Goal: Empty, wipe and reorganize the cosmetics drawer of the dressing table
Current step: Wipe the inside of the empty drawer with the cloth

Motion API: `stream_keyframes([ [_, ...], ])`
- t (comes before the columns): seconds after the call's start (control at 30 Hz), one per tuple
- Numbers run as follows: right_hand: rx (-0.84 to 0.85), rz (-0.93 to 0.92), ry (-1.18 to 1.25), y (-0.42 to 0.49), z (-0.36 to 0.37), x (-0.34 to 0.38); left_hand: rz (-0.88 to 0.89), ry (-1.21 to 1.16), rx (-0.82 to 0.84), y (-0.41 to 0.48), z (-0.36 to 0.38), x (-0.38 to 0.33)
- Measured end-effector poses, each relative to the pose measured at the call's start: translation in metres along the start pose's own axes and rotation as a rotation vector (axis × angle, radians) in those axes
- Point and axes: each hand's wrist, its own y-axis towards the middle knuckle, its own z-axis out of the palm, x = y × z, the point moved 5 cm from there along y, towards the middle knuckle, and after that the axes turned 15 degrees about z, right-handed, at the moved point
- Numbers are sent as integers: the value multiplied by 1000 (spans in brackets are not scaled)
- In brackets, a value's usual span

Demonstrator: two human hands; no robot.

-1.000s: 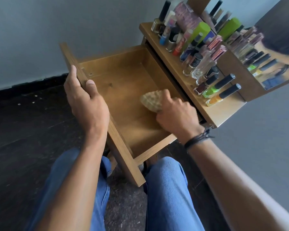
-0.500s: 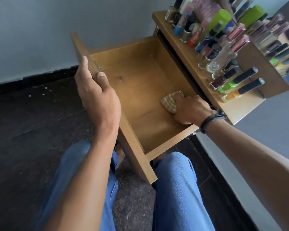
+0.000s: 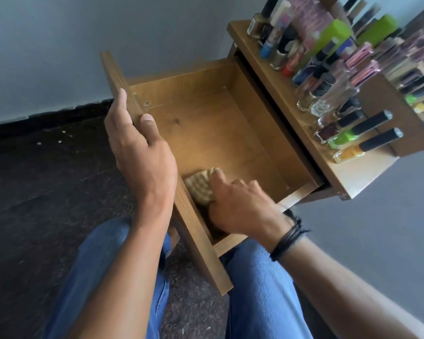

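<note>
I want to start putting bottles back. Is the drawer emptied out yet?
Empty of cosmetics: the drawer shows bare wood, holding only the cloth under the right hand. The bottles sit on the tabletop.

- The drawer (image 3: 218,133) is open from above; its floor is bare from the middle to the far wall.
- The near corner is taken by the cloth (image 3: 200,189) and the right hand (image 3: 240,206) that holds it.
- The left hand (image 3: 140,152) grips the drawer front (image 3: 201,243) at its top edge.
- Bottles (image 3: 328,77) crowd the table top (image 3: 348,174); only its near end is bare.

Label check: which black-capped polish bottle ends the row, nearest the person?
The orange-filled bottle, just past the green-filled one; all others stand farther back.
</note>
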Motion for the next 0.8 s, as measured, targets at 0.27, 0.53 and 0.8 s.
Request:
stream_keyframes([
  [0.27,-347,133,179,-14,-25,-39,-2,-8,-3,1,2,0],
  [0.53,-178,237,-379,38,-38,-84,10,7,-20,3,1,0],
  [0.8,48,268,-445,55,-27,-79,19,5,-21,4,2,1],
])
